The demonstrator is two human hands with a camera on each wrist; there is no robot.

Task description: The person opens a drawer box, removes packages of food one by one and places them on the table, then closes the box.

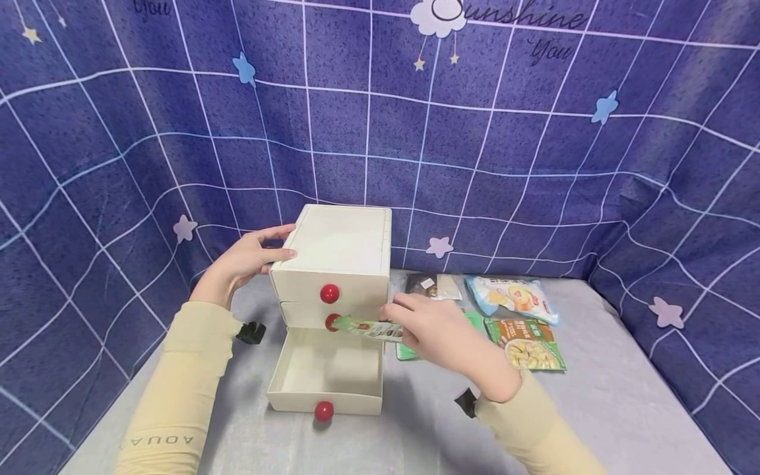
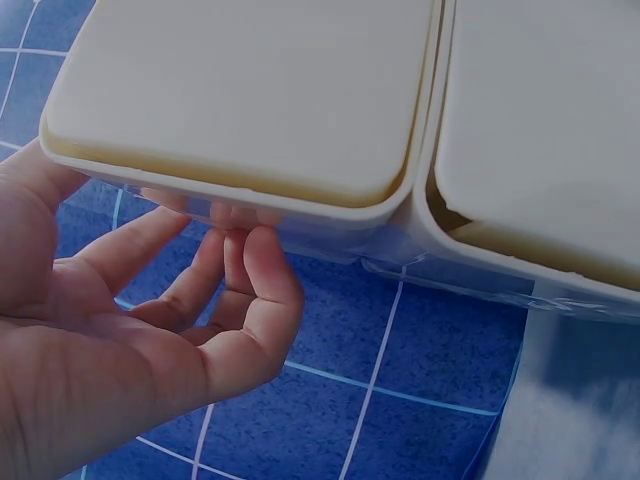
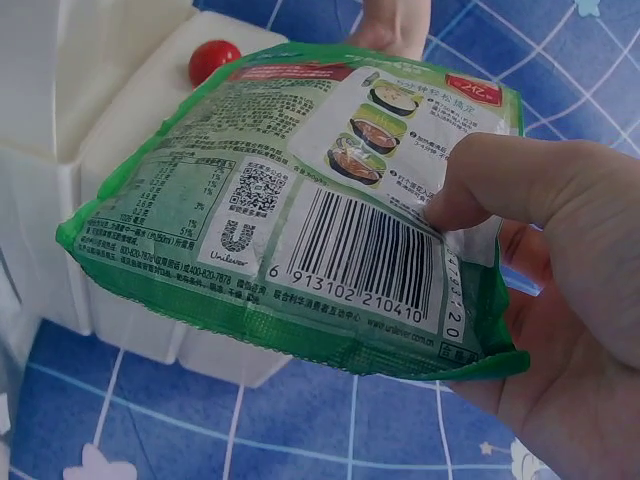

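A white drawer cabinet (image 1: 344, 239) with red ball knobs stands on the grey table; its bottom drawer (image 1: 324, 401) is pulled out, with nothing seen inside. My left hand (image 1: 246, 260) touches the cabinet's upper left side, the thumb near the top edge. Bent fingertips (image 2: 262, 245) meet the cabinet wall in the left wrist view. Between thumb and fingers, my right hand (image 1: 442, 333) pinches a green food packet (image 3: 330, 215) by one edge. The packet is held above the open drawer's right part, in front of the middle drawer's knob (image 1: 332, 322), its barcode side facing the right wrist camera.
Right of the cabinet lie a blue-white packet (image 1: 513, 297), a green-brown food packet (image 1: 528, 344), a dark clear-wrapped packet (image 1: 432, 286) and a green packet (image 1: 407, 353) partly behind my right hand. A blue grid-patterned curtain (image 1: 451, 145) hangs behind the table.
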